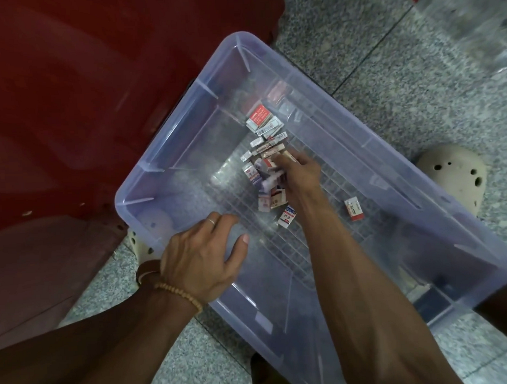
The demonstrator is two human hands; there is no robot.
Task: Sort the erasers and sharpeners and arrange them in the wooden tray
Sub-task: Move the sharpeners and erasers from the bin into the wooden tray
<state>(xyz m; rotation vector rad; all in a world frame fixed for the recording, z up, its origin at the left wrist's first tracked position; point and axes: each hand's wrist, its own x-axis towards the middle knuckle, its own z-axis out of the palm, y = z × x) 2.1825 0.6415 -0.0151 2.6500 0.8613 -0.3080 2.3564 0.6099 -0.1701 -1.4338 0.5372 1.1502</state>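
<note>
Deep in the clear plastic bin (pixel 169 128), right hand (pixel 299 173) with fingers curled down into the pile of small boxed erasers (pixel 267 174), fingertips buried among the packets; whether one is already pinched, impossible to tell through the blur. Directly under and just ahead of those fingertips, the bulk of the heap, strung in a loose line from the red-labelled packet (pixel 259 116) at the far end toward the near stragglers, so roughly along the forearm's own line. Off to the right, well apart from the heap, one lone packet (pixel 354 209); beside the wrist, another (pixel 287 217). Left hand (pixel 204 258) draped over the bin's near rim, fingers relaxed and spread, thumb inside the wall, gripping nothing, probably just steadying. Clearly the nearer hand to the pile: the right. No wooden tray anywhere in view, no sharpeners told apart from erasers at this size. Around the bin: speckled stone floor (pixel 415 80), a dark red surface (pixel 71 112) on the left, a pale perforated object (pixel 452 170) beyond the far wall.
</note>
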